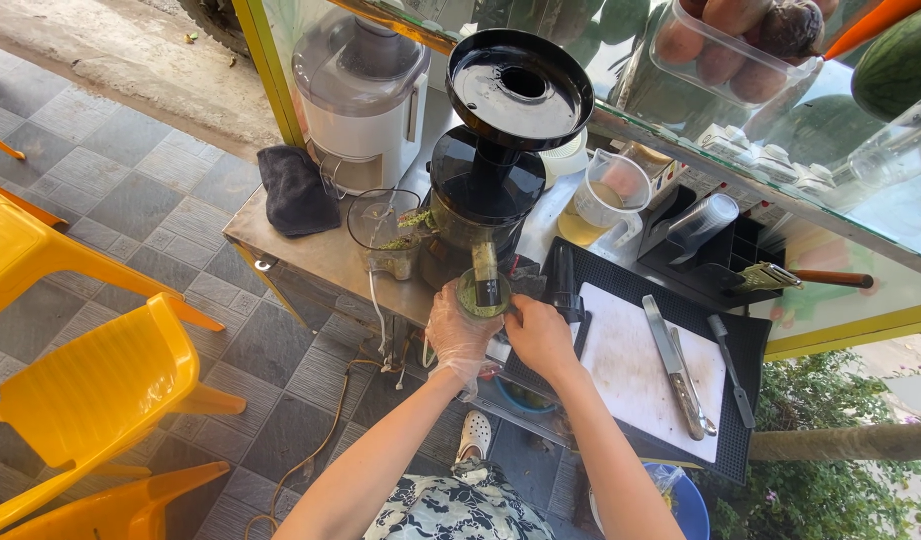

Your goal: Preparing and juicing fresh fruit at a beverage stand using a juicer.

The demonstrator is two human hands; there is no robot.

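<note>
Holding a small green-filled cup point(482, 296) under the spout of the black slow juicer point(489, 190), near edge of the steel tabletop point(311, 255). Left hand point(459, 335), in a thin clear glove, is clamped round the cup's left side. Right hand point(541, 338), bare, sits just right of the cup, fingers curled toward it; cannot tell if it grips the cup or only touches it. Cup looks close to full of green juice, spout point(487, 272) dipping into it.

Judged step: catching juice at the outlet, likely near the end of the fill. Next move calls for keeping the cup level and drawing it straight toward the near side, clear of the spout, without slopping over the rim.

Around it: clear pulp container point(384, 230) with green scraps just left of the juicer, white centrifugal juicer point(359, 95) far left, dark cloth point(296, 190) beside it. Clear measuring jug point(606, 200) with yellowish liquid to the far right. White cutting board point(641, 370) on a black mat point(746, 345) at right, knife point(673, 365) and peeler point(731, 370) lying on it. Yellow plastic chairs point(91, 390) on the tiled floor at left.
</note>
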